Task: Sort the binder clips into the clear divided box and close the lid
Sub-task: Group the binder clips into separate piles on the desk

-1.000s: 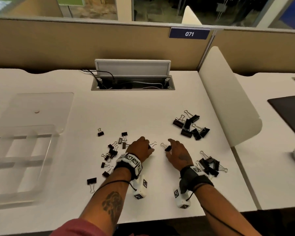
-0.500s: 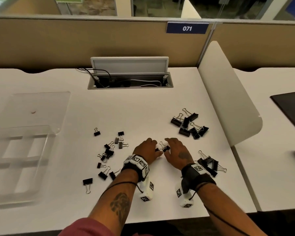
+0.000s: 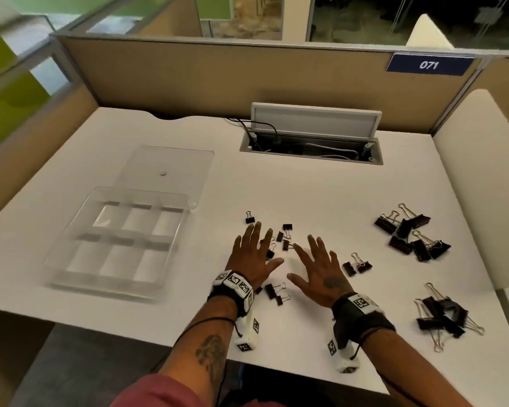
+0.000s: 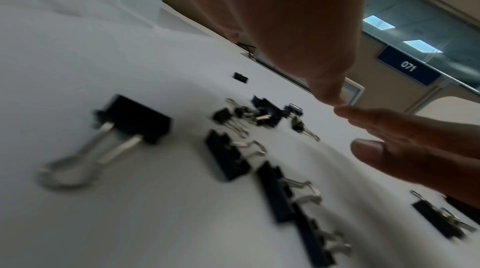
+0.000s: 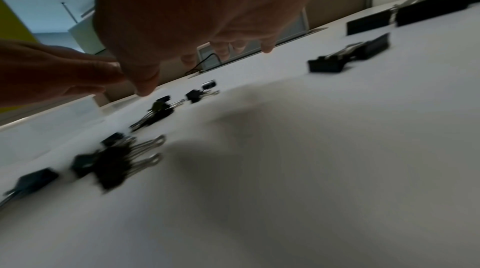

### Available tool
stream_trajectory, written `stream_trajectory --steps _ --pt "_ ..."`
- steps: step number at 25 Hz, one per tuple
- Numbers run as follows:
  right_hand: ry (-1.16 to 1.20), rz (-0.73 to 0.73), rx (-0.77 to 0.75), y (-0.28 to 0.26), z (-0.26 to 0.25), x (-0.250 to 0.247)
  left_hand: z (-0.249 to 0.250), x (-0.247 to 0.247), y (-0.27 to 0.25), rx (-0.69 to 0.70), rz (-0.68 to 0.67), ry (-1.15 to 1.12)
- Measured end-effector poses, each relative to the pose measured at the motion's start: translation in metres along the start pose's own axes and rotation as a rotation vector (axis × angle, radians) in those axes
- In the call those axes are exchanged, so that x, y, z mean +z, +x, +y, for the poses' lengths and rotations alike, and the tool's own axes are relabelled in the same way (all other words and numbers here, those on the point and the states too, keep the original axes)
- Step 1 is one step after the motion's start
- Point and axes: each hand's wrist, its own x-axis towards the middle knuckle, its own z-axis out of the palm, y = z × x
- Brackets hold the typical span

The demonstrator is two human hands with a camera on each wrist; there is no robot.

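Note:
The clear divided box [image 3: 71, 259] stands at the left of the white desk, its compartments bare and its lid [image 3: 165, 171] lying open behind it. Black binder clips lie in groups: small ones [image 3: 285, 236] around my left hand, two mid-sized ones [image 3: 356, 265] right of my right hand, large ones in piles at the right [image 3: 412, 233] and near right [image 3: 444, 315]. My left hand [image 3: 262, 251] hovers flat with fingers spread over the small clips [image 4: 135, 118]. My right hand [image 3: 309, 262] is spread beside it, holding nothing. Both wrist views are blurred.
An open cable hatch [image 3: 312, 142] with its raised flap sits at the back of the desk. A white divider panel [image 3: 482, 186] bounds the right side. The desk's front edge runs just under my wrists. Two small clips [image 3: 276, 293] lie between my wrists.
My hands were pinching a clip together in the middle; now both are spread flat and holding nothing, shifted left to the small clips. The head view has swung left and closer.

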Motion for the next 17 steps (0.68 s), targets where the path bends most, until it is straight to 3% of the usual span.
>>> stream_trajectory --steps 8,17 --pt "-0.049 -0.007 -0.079 -0.010 -0.051 0.021 -0.064 0.009 -0.044 -0.040 -0.041 -0.019" --pt "-0.088 0.002 -0.136 -0.019 -0.078 0.024 -0.082 0.015 -0.086 -0.059 -0.097 -0.007"
